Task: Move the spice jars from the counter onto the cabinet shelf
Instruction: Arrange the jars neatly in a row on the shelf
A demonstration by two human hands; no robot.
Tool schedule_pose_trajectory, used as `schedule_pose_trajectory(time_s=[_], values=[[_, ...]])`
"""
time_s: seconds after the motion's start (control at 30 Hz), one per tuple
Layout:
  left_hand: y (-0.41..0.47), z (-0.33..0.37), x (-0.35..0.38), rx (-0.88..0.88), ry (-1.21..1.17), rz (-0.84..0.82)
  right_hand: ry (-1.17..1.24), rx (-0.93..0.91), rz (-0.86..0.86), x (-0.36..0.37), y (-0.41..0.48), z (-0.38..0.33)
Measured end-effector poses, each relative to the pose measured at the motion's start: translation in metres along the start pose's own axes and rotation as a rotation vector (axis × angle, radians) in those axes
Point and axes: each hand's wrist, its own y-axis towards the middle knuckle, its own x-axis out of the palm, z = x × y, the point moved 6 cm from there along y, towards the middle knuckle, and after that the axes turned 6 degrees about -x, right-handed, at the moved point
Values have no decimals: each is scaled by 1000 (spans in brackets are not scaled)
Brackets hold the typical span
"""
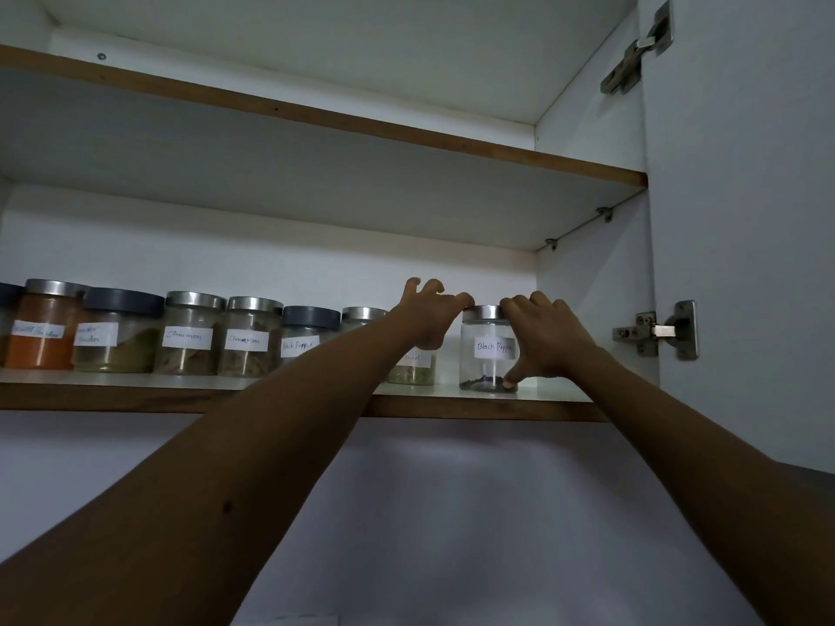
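Spice jars [217, 336] stand in a row on the lower cabinet shelf [226, 397], side by side from the far left to past the middle. One has orange powder in it [43, 329]. Two have labels that say cinnamon. One with a dark lid says black pepper [307, 334]. One more jar [413, 368] is partly hidden behind the left arm, and its label cannot be read whole.

At the right end of the row stands a clear jar [488, 350] with a silver lid. Its label says black pepper too. It sits upright on the shelf, near the front edge, with only a little dark stuff at the bottom.

Both hands are on this jar. The left hand [433, 314] touches the left edge of the lid, with its fingers spread and curled. The right hand [551, 338] wraps the right side of the jar, fingers on the lid and thumb down near the bottom.

Above is another shelf [316, 117]. The open cabinet door [745, 219] with two metal hinges [664, 332] is on the right.
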Motion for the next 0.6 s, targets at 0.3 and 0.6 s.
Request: schedule_pose_trajectory(time_s=[0.3,0.6], values=[[39,-19,34,-51,92,-109,-35,-43,-93,36,41,-4],[63,-28,46,-86,193,-174,-85,-48,-157,54,69,-9]])
